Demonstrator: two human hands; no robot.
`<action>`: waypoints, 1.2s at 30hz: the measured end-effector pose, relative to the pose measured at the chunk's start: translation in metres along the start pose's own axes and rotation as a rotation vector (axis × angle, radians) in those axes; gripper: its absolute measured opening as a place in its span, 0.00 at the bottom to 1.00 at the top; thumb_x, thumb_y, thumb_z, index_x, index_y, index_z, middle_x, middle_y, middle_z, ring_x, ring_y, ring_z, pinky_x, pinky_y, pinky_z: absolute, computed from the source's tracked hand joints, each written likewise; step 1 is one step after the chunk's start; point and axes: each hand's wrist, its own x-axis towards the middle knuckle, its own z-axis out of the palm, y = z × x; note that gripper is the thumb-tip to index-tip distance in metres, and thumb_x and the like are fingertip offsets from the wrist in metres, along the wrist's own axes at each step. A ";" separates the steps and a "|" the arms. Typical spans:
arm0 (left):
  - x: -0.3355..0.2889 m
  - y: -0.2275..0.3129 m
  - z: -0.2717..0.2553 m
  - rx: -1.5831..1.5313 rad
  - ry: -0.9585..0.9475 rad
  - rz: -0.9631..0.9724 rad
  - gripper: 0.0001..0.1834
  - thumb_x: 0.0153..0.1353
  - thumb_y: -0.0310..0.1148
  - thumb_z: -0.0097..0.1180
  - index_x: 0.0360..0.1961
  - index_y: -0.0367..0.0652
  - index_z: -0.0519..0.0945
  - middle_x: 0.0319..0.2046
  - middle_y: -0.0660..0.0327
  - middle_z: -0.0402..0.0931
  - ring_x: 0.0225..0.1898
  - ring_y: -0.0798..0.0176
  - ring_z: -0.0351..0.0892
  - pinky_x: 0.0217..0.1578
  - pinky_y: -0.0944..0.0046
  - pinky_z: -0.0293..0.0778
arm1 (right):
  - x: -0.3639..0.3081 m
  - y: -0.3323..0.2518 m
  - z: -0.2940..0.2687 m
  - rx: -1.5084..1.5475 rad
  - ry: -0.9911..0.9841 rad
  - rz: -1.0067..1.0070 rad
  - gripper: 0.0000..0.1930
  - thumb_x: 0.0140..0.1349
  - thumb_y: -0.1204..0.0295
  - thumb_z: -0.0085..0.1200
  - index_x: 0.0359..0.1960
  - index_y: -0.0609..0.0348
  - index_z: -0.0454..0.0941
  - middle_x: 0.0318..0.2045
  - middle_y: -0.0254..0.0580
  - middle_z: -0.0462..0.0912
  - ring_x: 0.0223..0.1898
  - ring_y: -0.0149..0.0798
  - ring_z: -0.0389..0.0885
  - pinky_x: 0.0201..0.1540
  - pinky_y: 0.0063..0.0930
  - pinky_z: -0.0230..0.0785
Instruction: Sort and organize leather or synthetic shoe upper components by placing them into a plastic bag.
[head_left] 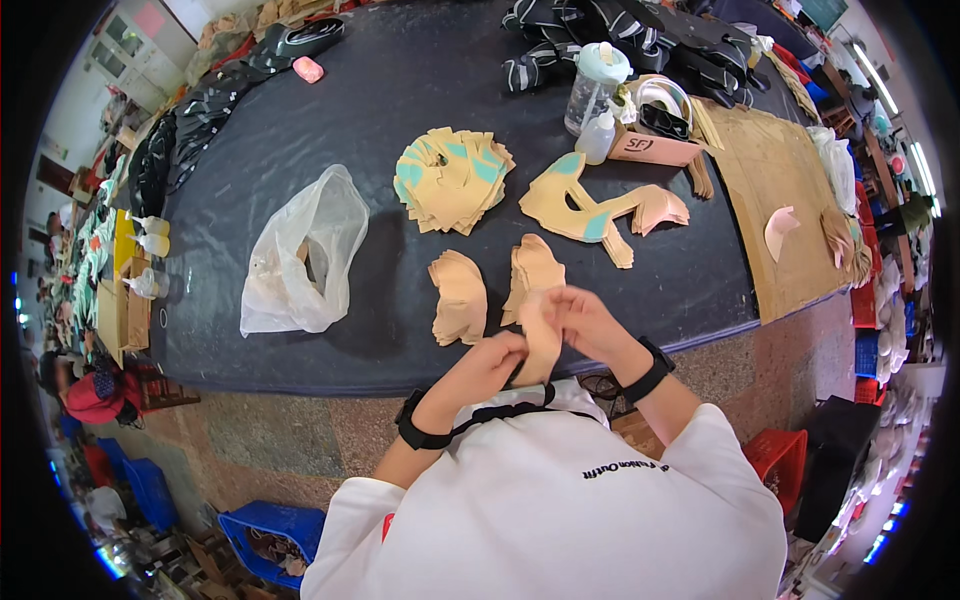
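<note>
Close to my body, at the table's near edge, I hold a curved tan cut piece [541, 345] between both hands. My right hand [588, 322] pinches its upper end. My left hand [490, 366] is closed at its lower left side, fingertips together. Just beyond lie two stacks of similar curved pieces, a left stack [459, 297] and a right stack [535, 268], the latter partly behind my right hand. Farther off sit a round fanned pile [452, 180] of tan pieces with teal patches and a spread of looped tan pieces [566, 208].
A crumpled clear plastic bag [305, 260] lies on the dark table [390, 90] at left. At the back right stand a large water bottle [597, 85], a small squeeze bottle [597, 138] and a cardboard box [655, 148]. Black shoe parts [600, 35] are heaped behind; brown board [775, 190] covers the right end.
</note>
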 end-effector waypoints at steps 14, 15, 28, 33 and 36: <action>-0.015 -0.051 -0.010 0.029 0.791 -0.244 0.29 0.51 0.15 0.36 0.57 0.35 0.57 0.49 0.45 0.70 0.52 0.48 0.71 0.52 0.58 0.65 | 0.088 0.052 0.048 -1.673 0.064 -1.017 0.10 0.41 0.76 0.54 0.30 0.57 0.76 0.29 0.38 0.75 0.35 0.40 0.75 0.35 0.29 0.70; -0.015 -0.057 -0.010 -0.003 0.774 -0.248 0.29 0.51 0.14 0.34 0.57 0.36 0.57 0.49 0.47 0.70 0.52 0.51 0.71 0.52 0.60 0.66 | 0.090 0.054 0.047 -1.672 0.057 -1.020 0.10 0.41 0.76 0.54 0.30 0.57 0.76 0.29 0.38 0.75 0.35 0.40 0.75 0.35 0.29 0.70; -0.005 -0.047 -0.026 0.332 0.909 -0.086 0.14 0.55 0.27 0.52 0.44 0.37 0.73 0.39 0.51 0.71 0.42 0.50 0.72 0.44 0.57 0.68 | 0.033 0.026 0.035 -1.105 0.656 -0.782 0.06 0.55 0.76 0.54 0.34 0.63 0.75 0.27 0.44 0.74 0.26 0.39 0.75 0.31 0.29 0.69; 0.005 -0.049 -0.023 0.307 0.898 -0.050 0.15 0.54 0.29 0.54 0.44 0.37 0.73 0.39 0.52 0.71 0.41 0.52 0.71 0.46 0.58 0.66 | 0.018 0.017 0.018 -1.370 0.719 -0.533 0.20 0.46 0.65 0.63 0.41 0.55 0.75 0.44 0.44 0.67 0.48 0.49 0.64 0.46 0.38 0.62; 0.010 -0.060 -0.025 0.376 1.030 -0.168 0.15 0.54 0.28 0.54 0.44 0.36 0.73 0.38 0.53 0.73 0.40 0.55 0.73 0.45 0.59 0.68 | 0.020 0.023 0.012 -1.626 0.620 -0.555 0.22 0.44 0.66 0.62 0.44 0.54 0.74 0.45 0.44 0.67 0.49 0.48 0.64 0.49 0.37 0.60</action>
